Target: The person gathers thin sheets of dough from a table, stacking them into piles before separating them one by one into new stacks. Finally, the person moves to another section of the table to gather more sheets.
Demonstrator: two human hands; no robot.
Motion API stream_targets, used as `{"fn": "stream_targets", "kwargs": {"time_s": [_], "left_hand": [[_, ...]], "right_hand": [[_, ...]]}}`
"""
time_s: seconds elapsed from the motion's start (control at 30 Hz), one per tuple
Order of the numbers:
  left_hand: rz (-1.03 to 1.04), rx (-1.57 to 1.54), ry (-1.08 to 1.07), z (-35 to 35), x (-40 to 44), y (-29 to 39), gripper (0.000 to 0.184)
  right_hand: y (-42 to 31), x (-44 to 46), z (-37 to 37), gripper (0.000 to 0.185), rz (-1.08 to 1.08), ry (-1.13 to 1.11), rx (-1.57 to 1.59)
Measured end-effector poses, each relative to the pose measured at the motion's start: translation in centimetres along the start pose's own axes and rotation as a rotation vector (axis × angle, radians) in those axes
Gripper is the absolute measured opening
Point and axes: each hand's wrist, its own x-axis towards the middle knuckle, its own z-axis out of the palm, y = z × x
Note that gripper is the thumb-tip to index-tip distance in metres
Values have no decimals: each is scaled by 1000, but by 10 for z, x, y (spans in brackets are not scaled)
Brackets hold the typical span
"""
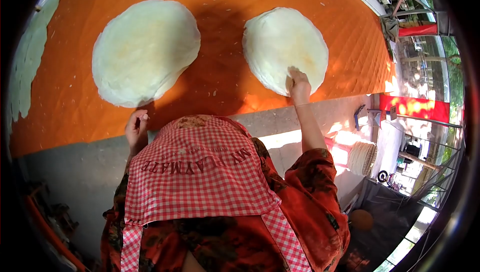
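Two pale, round, flat sheets lie on an orange quilted cloth. Near the lower edge of the larger left sheet (pixel 145 47) is my left hand (pixel 136 126), its fingers curled together; whether it holds anything is too small to tell. My right hand (pixel 299 84) rests over the lower part of the right sheet (pixel 285 47), fingers bent and closed, with its fingertips hidden from view. Both sheets look thin-edged and slightly browned in places.
The orange cloth (pixel 220 72) covers the table, with small white flakes scattered on it. Pale ragged material (pixel 31 57) lies at the far left. A round stack (pixel 361 158) stands at the lower right, near metal frames and a red cloth (pixel 417 108).
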Motion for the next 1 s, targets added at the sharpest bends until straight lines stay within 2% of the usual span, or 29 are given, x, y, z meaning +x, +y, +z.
{"fn": "stream_targets", "kwargs": {"time_s": [0.03,0.13,0.17,0.37,0.57,0.77,0.87,1.0], "left_hand": [[8,-1,-8,0,0,1,9],[-10,-12,-2,-5,-2,-6,9],[-18,-38,4,-6,-2,-10,9],[-17,-18,4,-14,-6,-16,9],[-12,-15,16,-12,0,-24,8],[-16,-44,2,-11,2,-35,9],[-13,-38,1,-7,2,-34,8],[-32,-3,4,-6,-2,-37,8]], "right_hand": [[1,0,0,38,80,-65,31],[-15,-8,9,39,-95,-71,89],[-18,-10,9,41,-54,-127,137],[-23,-5,7,48,-12,-181,90],[-35,11,9,44,74,-275,-49],[-24,23,6,46,25,-343,-169],[-22,21,14,45,-108,-183,-205],[-16,23,11,44,-44,-219,-207]]}}
